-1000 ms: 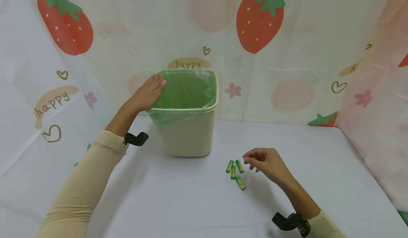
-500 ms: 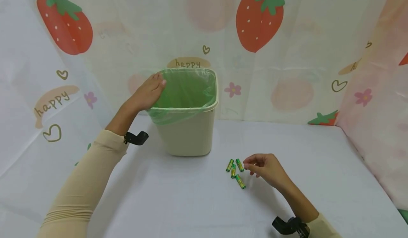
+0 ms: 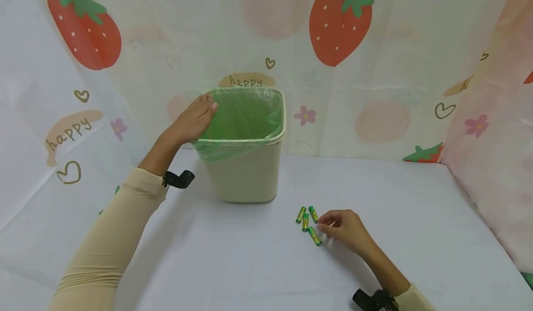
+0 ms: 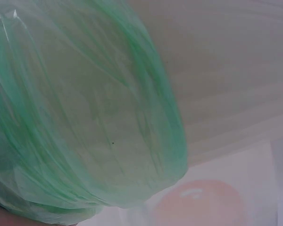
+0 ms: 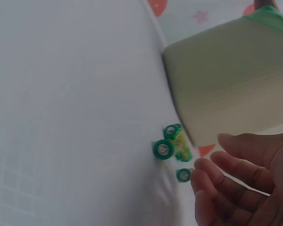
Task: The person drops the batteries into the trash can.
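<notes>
A beige trash bin (image 3: 250,177) stands at the back middle of the table, lined with a green plastic bag (image 3: 225,152) folded over its rim. My left hand (image 3: 193,119) grips the bin's left rim over the bag; some fingers are hidden. The left wrist view shows the folded bag (image 4: 108,122) along the bin's outer wall. Several green and yellow batteries (image 3: 306,222) lie close together in front of the bin. Just right of them is my right hand (image 3: 347,230), thumb and fingers apart, holding nothing. Battery ends (image 5: 163,149) show beside the fingertips in the right wrist view.
A white cloth covers the table (image 3: 233,260). Behind it hangs a sheet (image 3: 387,61) printed with strawberries, hearts and flowers, and the bin stands close to it. A pinkish sheet (image 3: 495,177) borders the right side.
My right hand has come down and slightly nearer the battery cluster, its fingers still apart. The left hand, the bin and the batteries stay where they were.
</notes>
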### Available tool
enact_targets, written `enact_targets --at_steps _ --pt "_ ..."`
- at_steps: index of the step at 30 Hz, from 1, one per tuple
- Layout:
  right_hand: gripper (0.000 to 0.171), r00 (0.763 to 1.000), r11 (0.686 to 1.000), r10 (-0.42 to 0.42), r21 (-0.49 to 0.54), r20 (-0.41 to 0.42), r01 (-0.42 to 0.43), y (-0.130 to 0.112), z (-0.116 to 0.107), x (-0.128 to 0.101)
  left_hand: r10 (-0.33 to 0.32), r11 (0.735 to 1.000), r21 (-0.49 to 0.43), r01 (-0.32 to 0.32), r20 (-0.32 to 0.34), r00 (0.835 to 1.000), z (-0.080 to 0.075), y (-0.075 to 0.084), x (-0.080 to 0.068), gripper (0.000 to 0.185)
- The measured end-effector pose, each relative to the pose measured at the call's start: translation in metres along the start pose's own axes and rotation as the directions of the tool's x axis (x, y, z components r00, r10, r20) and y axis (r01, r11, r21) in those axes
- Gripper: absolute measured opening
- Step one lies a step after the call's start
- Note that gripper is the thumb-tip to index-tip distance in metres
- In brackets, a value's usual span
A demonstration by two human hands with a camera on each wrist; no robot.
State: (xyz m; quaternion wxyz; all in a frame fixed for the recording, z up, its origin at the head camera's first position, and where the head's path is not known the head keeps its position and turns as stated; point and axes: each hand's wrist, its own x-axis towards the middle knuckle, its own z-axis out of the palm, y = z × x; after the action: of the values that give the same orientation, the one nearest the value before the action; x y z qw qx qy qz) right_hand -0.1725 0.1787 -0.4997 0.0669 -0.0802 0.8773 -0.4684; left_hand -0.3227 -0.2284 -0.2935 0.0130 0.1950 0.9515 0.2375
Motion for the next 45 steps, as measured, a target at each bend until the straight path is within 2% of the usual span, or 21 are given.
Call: enact_targets --at_steps 9,18,37,45 --pt "0.009 1.0 0.995 -0.021 -0.099 0.017 0.023 0.007 0.011 -0.001 -0.004 1.0 -0.004 0.004 0.0 1.0 0.0 0.001 0.0 0.068" --pt "0.01 0.998 0.991 -0.06 -0.12 0.02 0.062 0.006 0.016 -0.002 -0.008 1.0 -0.009 0.008 0.005 1.0 -0.001 0.002 -0.001 0.068" --pt "0.019 1.0 0.974 -0.007 -0.228 -0.012 0.004 0.003 0.024 -0.005 -0.003 1.0 -0.008 0.003 0.0 1.0 0.0 0.003 -0.001 0.067" --pt "0.019 0.999 0.969 -0.035 -0.243 0.019 0.039 0.005 0.023 -0.005 -0.008 1.0 -0.009 0.009 0.008 1.0 -0.001 0.004 -0.002 0.067"
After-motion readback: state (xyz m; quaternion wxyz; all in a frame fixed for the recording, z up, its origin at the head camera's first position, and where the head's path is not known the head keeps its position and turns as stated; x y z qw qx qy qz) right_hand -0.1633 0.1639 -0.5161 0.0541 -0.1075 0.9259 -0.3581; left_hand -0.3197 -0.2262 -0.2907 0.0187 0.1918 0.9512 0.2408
